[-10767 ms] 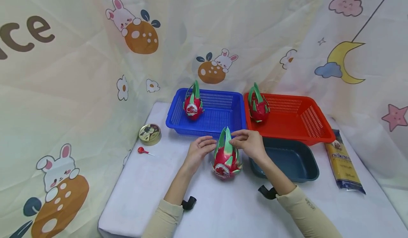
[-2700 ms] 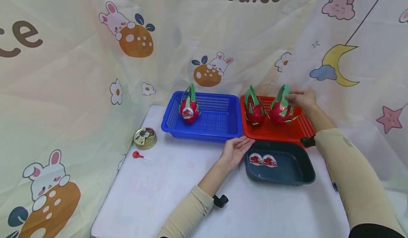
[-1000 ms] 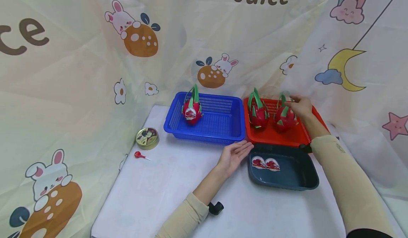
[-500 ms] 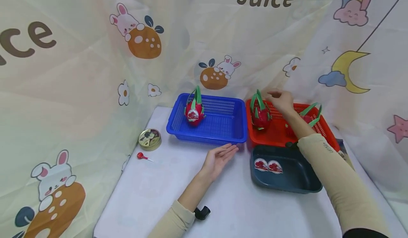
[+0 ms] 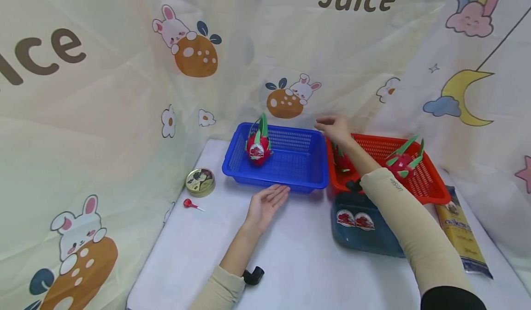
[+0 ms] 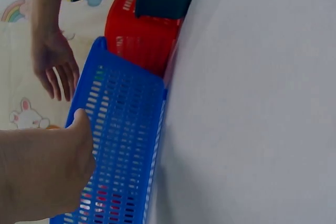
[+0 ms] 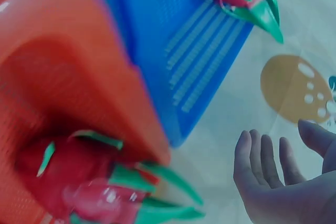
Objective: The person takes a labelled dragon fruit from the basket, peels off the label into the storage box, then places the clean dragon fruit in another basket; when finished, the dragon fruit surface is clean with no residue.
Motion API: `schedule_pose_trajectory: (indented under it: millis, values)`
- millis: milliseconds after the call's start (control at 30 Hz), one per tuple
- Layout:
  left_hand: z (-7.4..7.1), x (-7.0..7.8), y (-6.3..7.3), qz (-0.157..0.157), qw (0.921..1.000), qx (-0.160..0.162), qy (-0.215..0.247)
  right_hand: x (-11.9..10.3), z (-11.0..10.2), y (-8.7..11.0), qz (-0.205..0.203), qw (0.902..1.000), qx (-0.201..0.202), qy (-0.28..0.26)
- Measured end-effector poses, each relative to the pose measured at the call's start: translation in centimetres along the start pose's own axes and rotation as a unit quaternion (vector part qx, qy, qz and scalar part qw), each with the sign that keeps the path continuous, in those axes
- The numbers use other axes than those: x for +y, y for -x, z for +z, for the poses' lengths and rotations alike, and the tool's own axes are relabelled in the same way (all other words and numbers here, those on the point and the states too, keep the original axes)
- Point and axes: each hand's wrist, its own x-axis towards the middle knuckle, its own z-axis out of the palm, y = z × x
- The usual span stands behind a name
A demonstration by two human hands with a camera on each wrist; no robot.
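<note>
My right hand (image 5: 332,126) hovers empty with straight fingers over the seam between the blue basket (image 5: 309,181) and the red basket (image 5: 431,192). The right wrist view shows those fingers (image 7: 262,174) spread above the blue basket (image 7: 173,40). One dragon fruit (image 5: 258,146) stands in the blue basket. A second dragon fruit (image 5: 341,161) stands in the red basket, half hidden by my forearm. A third dragon fruit (image 5: 401,163) lies tipped at the right. My left hand (image 5: 268,201) rests open on the white table, just in front of the blue basket (image 6: 121,145).
A dark blue tray (image 5: 375,245) holding two round fruit stickers (image 5: 356,219) sits in front of the red basket. A round tin (image 5: 200,181) and a red lollipop (image 5: 190,204) lie at the left. A yellow packet (image 5: 460,231) lies at the right. A printed curtain surrounds the table.
My right hand released the dragon fruit in the red basket, which tipped over to the right. The hand then swept left toward the blue basket. My left hand slid left, away from the tray.
</note>
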Motion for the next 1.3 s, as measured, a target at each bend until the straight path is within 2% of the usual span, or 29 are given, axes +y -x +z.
schedule_pose_trajectory:
  millis: [133,300,467,667,967,1300]
  values:
    - [-0.6,0.7,0.2,0.018,0.9996,0.015,0.012,-0.7,2.3,-1.0,0.000,0.9989,-0.022,-0.042]
    - [-1.4,1.5,0.2,0.040,0.9980,0.039,0.029,-1.8,5.2,-2.1,0.023,0.9962,-0.066,-0.052]
    - [-1.8,1.9,0.2,0.052,0.9965,0.047,0.045,-2.7,7.9,-3.1,0.043,0.9907,-0.104,-0.076]
    - [-2.1,1.7,0.3,0.056,0.9947,0.049,0.071,-2.9,10.7,-4.1,0.058,0.9873,-0.108,-0.101]
    - [-1.8,1.7,0.3,0.057,0.9938,0.049,0.082,-3.1,14.2,-5.4,0.077,0.9817,-0.125,-0.121]
    - [-1.7,1.5,-0.3,0.054,0.9938,0.038,0.090,-3.3,15.6,-5.9,0.090,0.9772,-0.137,-0.136]
